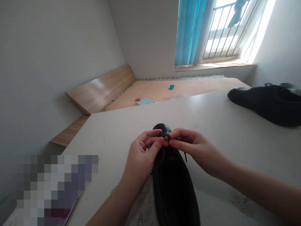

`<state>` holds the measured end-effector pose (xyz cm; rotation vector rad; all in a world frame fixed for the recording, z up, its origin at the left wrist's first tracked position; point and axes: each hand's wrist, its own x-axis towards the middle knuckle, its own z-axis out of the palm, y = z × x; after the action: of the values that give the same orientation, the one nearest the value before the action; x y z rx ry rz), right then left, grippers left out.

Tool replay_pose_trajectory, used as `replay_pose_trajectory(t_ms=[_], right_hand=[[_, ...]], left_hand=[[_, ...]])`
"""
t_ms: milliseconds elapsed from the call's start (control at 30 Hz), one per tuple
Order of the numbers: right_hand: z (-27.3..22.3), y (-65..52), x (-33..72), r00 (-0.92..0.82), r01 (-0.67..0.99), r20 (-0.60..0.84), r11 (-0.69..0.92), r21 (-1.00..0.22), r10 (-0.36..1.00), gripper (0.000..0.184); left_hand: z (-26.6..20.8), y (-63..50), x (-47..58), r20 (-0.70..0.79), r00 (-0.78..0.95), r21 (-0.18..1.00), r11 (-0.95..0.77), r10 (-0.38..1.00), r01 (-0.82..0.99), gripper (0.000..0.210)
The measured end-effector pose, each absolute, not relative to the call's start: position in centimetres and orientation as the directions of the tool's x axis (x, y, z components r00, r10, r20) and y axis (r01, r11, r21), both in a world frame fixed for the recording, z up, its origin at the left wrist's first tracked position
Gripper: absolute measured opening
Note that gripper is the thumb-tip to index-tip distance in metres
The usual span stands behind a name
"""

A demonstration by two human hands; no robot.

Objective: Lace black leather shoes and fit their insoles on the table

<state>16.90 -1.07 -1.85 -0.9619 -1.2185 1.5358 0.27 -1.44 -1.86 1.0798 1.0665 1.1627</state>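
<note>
A black lace-up shoe rests on the white table, its toe pointing away from me and its opening towards me. Over its front, my left hand pinches the black shoelace between thumb and fingers. From the other side my right hand grips a small loop of the same lace with thumb and forefinger. A loose lace end hangs at the shoe's right side. Part of the knot is hidden behind my fingertips. Another black shoe lies at the table's right edge, toe to the left.
Beyond the white table is a bed with a wooden headboard. On it lie a pale blue item and a small teal item. A pixelated object is at the lower left. A blue curtain hangs by the barred window.
</note>
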Motion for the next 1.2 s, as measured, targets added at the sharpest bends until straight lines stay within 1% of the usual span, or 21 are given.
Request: replay_pose_trajectory(t_ms=[67, 167, 333, 400, 467, 600, 700, 767, 833, 900, 967, 1033, 1100, 1200], right_hand=[[-2.0, -1.0, 17.0, -0.272, -0.182, -0.014, -0.065, -0.981, 0.962, 0.028], [-2.2, -0.9, 17.0, -0.288, -0.153, 0.054, 0.01, -0.988, 0.956, 0.024], [-2.0, -0.9, 16.9, -0.26, 0.059, 0.21, 0.233, -0.971, 0.943, 0.015], [-1.8, -0.9, 16.9, -0.247, 0.107, 0.236, 0.269, -0.957, 0.94, 0.014], [-1.6, -0.9, 16.9, -0.246, 0.121, 0.211, 0.246, -0.962, 0.946, 0.013], [-1.7, -0.7, 16.9, -0.253, 0.064, 0.094, 0.113, -0.992, 0.963, 0.015], [-1.7, -0.5, 16.9, -0.245, 0.035, 0.049, 0.059, -0.998, 0.968, 0.026], [-1.7, -0.4, 16.9, -0.248, 0.056, 0.03, 0.046, -0.997, 0.968, 0.032], [-1.6, -0.4, 16.9, -0.251, 0.119, 0.041, 0.073, -0.99, 0.967, 0.03], [-1.5, -0.6, 16.9, -0.231, 0.218, 0.121, 0.173, -0.961, 0.965, 0.025], [-1.4, -1.0, 16.8, -0.196, 0.333, 0.249, 0.303, -0.893, 0.948, 0.018], [-1.2, -1.4, 16.8, -0.175, 0.421, 0.339, 0.382, -0.823, 0.924, 0.009], [-1.1, -1.7, 16.9, -0.186, 0.458, 0.389, 0.43, -0.778, 0.902, 0.005], [-1.2, -1.9, 17.1, -0.227, 0.479, 0.491, 0.536, -0.695, 0.841, 0.006]], left_hand=[[-1.9, -1.5, 0.4, -0.06, 0.087, 0.989, 0.072, 0.994, -0.133, 0.033], [-1.8, -1.5, 0.7, -0.025, 0.074, 0.996, 0.032, 0.997, -0.081, 0.025], [-1.5, -1.5, 0.9, 0.017, 0.057, 1.0, -0.018, 0.998, 0.023, 0.022], [-1.3, -1.5, 0.9, 0.035, 0.094, 0.997, -0.041, 0.995, 0.065, 0.022], [-1.1, -1.7, 0.7, 0.046, 0.136, 0.994, -0.059, 0.99, 0.089, 0.022], [-1.2, -1.9, 0.5, 0.074, 0.173, 0.985, -0.099, 0.982, 0.142, 0.025], [-1.4, -1.8, 0.5, 0.081, 0.169, 0.977, -0.112, 0.982, 0.184, 0.026], [-1.6, -1.7, 0.5, 0.083, 0.15, 0.977, -0.11, 0.985, 0.182, 0.023], [-1.7, -1.6, 0.6, 0.078, 0.136, 0.983, -0.099, 0.988, 0.154, 0.024], [-1.6, -1.5, 0.6, 0.062, 0.134, 0.989, -0.079, 0.989, 0.122, 0.025], [-1.5, -1.5, 0.5, 0.044, 0.139, 0.992, -0.059, 0.989, 0.108, 0.027], [-1.4, -1.6, 0.5, 0.031, 0.147, 0.993, -0.046, 0.989, 0.104, 0.027], [-1.3, -1.7, 0.5, 0.029, 0.154, 0.994, -0.045, 0.988, 0.102, 0.028], [-1.2, -1.8, 0.5, 0.044, 0.155, 0.993, -0.06, 0.987, 0.104, 0.028]])
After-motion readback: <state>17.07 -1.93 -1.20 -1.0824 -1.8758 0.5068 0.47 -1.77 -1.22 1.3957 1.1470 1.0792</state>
